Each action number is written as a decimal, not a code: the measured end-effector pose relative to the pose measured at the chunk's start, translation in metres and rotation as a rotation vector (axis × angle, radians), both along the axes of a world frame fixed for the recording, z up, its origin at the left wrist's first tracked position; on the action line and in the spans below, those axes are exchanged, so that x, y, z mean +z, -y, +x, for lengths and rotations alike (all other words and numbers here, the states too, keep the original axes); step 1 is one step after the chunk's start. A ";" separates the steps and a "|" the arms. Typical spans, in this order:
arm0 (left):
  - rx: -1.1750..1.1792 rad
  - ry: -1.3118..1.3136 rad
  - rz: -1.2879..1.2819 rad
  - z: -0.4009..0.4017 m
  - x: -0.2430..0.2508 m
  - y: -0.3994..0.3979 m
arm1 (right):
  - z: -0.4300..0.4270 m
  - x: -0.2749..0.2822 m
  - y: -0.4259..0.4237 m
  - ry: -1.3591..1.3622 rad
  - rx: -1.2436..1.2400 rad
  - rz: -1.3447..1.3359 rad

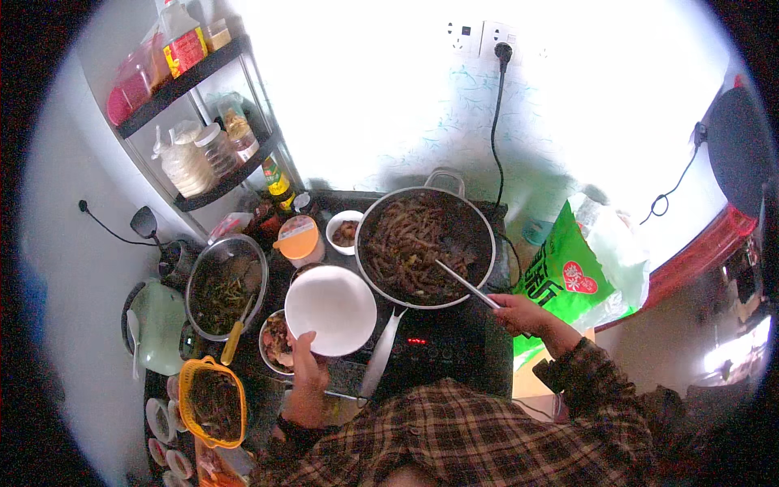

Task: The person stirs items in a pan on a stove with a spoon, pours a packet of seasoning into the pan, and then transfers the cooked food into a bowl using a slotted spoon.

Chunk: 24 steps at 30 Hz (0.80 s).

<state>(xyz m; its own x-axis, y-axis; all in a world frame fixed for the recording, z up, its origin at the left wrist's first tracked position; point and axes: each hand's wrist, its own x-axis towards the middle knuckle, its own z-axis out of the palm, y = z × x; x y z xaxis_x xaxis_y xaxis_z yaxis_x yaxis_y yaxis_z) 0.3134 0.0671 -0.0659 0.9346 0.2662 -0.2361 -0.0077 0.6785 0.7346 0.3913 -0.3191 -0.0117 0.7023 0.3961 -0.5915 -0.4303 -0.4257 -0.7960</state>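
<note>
My left hand (309,365) grips the rim of a white bowl (331,310) with no food showing in it. The bowl is left of a deep pan (359,268) and partly covers other dishes. In my right hand (523,313) is the metal handle of a cooking utensil (465,283); its far end is hidden in the food. Brown strips of food (411,237) fill much of the pan, which sits on a black induction cooker (450,353) with a lit red display. The pan's pale long handle (382,356) points toward me.
To the left stand a steel basin (265,268) of greens, a yellow-handled knife (232,344), a yellow basket (244,402), a bowl of meat pieces (277,350) and a green rice cooker (155,329). A green plastic bag (563,262) is at right. A corner shelf (182,85) rises behind.
</note>
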 end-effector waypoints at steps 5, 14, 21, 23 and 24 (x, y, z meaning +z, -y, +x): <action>-0.055 -0.081 0.038 0.027 0.048 0.016 | -0.014 -0.039 0.019 0.184 -0.022 0.119; -0.222 0.021 0.203 0.073 0.070 0.039 | -0.044 0.013 0.017 0.075 -0.156 0.082; -0.235 0.020 0.388 0.109 0.069 0.069 | -0.056 0.074 0.013 0.139 -0.214 -0.039; -0.248 -0.099 0.408 0.116 0.065 0.076 | -0.063 0.083 0.012 0.205 -0.188 0.025; -0.231 -0.067 0.345 0.125 0.047 0.079 | -0.067 0.084 0.012 0.175 -0.198 0.056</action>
<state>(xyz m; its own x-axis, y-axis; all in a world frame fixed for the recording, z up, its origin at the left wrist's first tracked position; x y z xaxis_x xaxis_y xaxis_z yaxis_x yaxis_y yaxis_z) 0.4380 -0.0117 -0.0186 0.9646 0.1253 -0.2321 0.1715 0.3710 0.9127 0.3247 -0.3308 0.0725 0.8591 0.2695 -0.4351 -0.3545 -0.2999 -0.8857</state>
